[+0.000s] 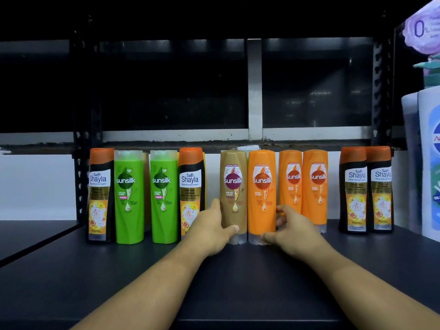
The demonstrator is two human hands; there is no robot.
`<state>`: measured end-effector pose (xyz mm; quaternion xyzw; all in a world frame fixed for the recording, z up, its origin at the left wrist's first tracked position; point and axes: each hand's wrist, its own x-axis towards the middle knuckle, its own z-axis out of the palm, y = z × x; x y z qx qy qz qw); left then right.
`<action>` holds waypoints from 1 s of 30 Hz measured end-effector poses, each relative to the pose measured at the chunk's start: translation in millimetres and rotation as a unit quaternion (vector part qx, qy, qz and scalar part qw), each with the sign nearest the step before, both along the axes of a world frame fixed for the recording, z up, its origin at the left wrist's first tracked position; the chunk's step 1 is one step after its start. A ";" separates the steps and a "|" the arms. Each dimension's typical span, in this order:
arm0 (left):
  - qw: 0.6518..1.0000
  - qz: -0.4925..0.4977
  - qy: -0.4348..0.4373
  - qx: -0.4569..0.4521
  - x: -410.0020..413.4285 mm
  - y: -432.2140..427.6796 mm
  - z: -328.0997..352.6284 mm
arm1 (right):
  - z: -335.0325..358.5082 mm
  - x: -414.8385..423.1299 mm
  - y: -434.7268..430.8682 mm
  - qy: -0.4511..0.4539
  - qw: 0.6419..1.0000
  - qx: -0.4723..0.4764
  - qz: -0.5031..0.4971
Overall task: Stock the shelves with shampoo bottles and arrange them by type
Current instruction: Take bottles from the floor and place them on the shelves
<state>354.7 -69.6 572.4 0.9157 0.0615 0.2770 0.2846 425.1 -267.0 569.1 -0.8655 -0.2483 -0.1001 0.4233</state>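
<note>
A row of shampoo bottles stands on a dark shelf (238,277). My left hand (212,228) grips the lower part of a brown Sunsilk bottle (233,184), thumb across its front. My right hand (289,231) grips the base of an orange Sunsilk bottle (262,186) right beside the brown one. Two more orange Sunsilk bottles (303,182) stand further right and back. To the left are two green Sunsilk bottles (146,196) between two black Safi Shayla bottles (191,189). Two more Safi Shayla bottles (366,189) stand at the right.
Black metal shelf uprights (82,129) frame the bay, with a dark window behind. At the far right stand large white bottles (426,163) and purple packs (421,27) above them. A gap lies between the orange bottles and the right Safi Shayla pair.
</note>
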 end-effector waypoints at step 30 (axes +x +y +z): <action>0.984 0.050 0.110 0.135 -35.2 -7.6 -10.3 | 1.7 -24.4 2.6 -0.119 0.982 -0.125 0.081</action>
